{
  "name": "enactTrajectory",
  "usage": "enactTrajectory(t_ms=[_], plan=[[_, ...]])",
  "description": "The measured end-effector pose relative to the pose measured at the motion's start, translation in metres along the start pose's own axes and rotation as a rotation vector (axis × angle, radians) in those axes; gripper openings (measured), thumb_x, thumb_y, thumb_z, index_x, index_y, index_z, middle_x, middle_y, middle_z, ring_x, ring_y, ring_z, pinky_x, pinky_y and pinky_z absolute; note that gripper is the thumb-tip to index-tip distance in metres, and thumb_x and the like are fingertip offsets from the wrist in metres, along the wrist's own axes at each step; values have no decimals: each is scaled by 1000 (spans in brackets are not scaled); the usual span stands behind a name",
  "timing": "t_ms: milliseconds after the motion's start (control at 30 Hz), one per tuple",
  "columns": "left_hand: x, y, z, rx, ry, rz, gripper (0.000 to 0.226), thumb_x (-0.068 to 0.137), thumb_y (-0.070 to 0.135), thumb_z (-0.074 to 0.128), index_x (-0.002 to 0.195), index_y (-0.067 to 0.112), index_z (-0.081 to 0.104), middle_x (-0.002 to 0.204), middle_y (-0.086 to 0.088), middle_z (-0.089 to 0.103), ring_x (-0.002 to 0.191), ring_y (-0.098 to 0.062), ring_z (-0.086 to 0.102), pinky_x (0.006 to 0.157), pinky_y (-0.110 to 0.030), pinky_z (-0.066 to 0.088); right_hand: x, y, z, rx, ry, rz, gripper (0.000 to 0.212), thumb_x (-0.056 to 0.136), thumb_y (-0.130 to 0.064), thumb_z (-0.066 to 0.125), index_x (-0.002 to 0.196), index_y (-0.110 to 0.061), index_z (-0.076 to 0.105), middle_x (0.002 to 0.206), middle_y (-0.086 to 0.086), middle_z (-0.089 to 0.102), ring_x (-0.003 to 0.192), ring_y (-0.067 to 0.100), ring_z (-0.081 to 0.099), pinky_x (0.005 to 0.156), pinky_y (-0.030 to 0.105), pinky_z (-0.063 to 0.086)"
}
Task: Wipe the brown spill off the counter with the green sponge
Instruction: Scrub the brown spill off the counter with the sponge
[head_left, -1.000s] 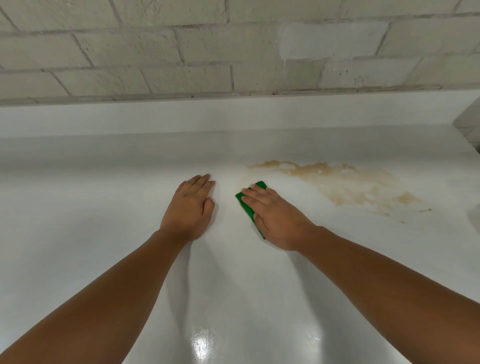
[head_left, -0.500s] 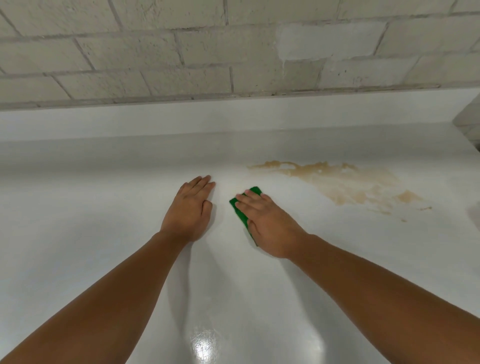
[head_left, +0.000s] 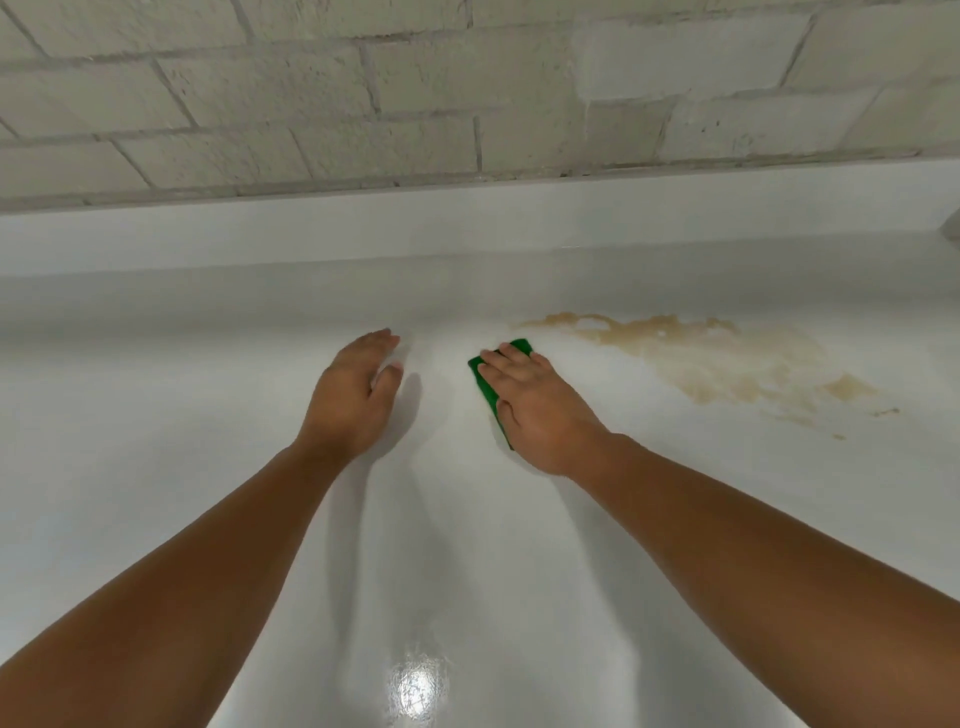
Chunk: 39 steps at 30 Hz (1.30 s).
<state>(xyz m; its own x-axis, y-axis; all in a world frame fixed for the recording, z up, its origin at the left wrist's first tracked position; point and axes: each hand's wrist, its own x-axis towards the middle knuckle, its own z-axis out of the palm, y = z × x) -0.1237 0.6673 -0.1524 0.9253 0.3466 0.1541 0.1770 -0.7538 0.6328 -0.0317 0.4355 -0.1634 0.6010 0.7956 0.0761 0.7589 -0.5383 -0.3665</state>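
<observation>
White glossy counter (head_left: 208, 467) fills the view, with glare near its front edge. A low white upstand (head_left: 467, 228) closes the back edge, and a pale brick wall (head_left: 467, 93) rises above it.

Brown spill (head_left: 727, 358): a thin, patchy smear toward the back right of the counter. Its left tip runs along close to the upstand.

Left hand (head_left: 353, 400): empty, fingers straight, thumb apart, over the counter's middle. Cannot tell whether it touches the surface.

Right hand (head_left: 540, 410): lies flat on the green sponge (head_left: 485, 387), fingers straight and pressing down, not curled round it.

The sponge sits mid-counter toward the back, near the spill's left tip but not on it. Only one corner and one long edge show.

Handling: the sponge is likely light, soft and thin, and should slide easily on the slick top. Flat palm pressure looks better than a pinch.

Room: open surface lies to the right across the spill. The upstand limits any push toward the back. The counter's right edge is out of view.
</observation>
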Motion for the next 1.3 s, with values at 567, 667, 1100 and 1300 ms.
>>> enactTrajectory(t_ms=[567,667,1100,1300], plan=[[-10,-23,12,316,-49,56,57,100,40,30,147,11,45,157,-3,37,148,-19,24,122,-36,20,-6,-9,6,-44,-25,-28,56,95,-22,30,150,-11,33,159,3,27,148,20,18,122,38,11],[-11,-21,11,311,-44,56,57,100,40,28,147,12,45,157,-3,38,148,-19,24,122,-36,21,6,11,-3,-88,7,98,57,96,-22,28,151,-9,31,159,7,26,149,22,17,122,38,11],[-10,-12,14,325,-30,18,52,100,32,34,144,8,47,154,-8,41,146,-24,28,120,-37,23,-14,-30,5,10,-43,44,53,100,-20,35,152,-13,28,161,0,22,150,17,10,122,37,7],[-27,61,48,303,62,198,24,93,18,47,97,6,68,92,-11,69,90,-31,58,76,-37,50,-26,-9,-28,401,200,262,42,97,-18,49,139,-13,52,145,1,50,133,16,46,114,28,32]])
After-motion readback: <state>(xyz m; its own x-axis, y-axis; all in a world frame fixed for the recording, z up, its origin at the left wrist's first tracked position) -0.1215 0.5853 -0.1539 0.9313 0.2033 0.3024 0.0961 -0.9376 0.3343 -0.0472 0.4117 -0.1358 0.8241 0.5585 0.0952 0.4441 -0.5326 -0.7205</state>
